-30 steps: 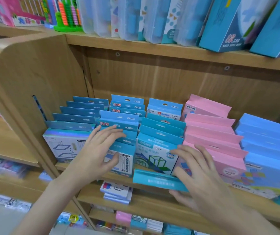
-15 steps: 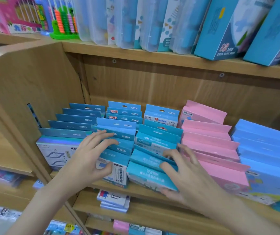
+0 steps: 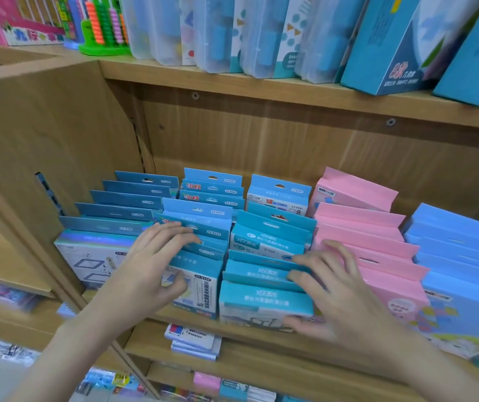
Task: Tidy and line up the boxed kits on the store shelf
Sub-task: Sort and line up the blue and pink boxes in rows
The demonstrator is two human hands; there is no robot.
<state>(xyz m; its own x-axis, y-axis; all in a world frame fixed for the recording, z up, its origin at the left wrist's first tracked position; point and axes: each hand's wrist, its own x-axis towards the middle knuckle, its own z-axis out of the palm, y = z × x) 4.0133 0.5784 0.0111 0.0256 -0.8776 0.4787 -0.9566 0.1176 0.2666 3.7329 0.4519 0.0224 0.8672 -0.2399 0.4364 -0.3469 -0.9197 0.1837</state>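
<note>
Five rows of boxed kits stand on the wooden shelf (image 3: 261, 340). My left hand (image 3: 148, 268) holds the front blue kit boxes (image 3: 203, 288) of the second row, with its fingers over their tops and its thumb on the front face. In the third row, my right hand (image 3: 339, 297) grips the front teal kit box (image 3: 264, 300): the fingers lie over the box tops and the thumb is at its lower front edge. That box stands upright against the teal boxes (image 3: 270, 242) behind it. To the right stand a pink row (image 3: 360, 227) and a light blue row (image 3: 458, 256).
A dark blue row (image 3: 122, 204) fills the far left beside the curved wooden side panel (image 3: 44, 134). The shelf above carries clear plastic cases (image 3: 218, 30), tall blue boxes (image 3: 386, 44) and a green abacus (image 3: 103, 27). Lower shelves hold more packs (image 3: 191, 340).
The front teal box, which was tipped forward at the shelf edge, now stands upright and is pushed back against its row by my right hand. My left hand has stayed on the second row.
</note>
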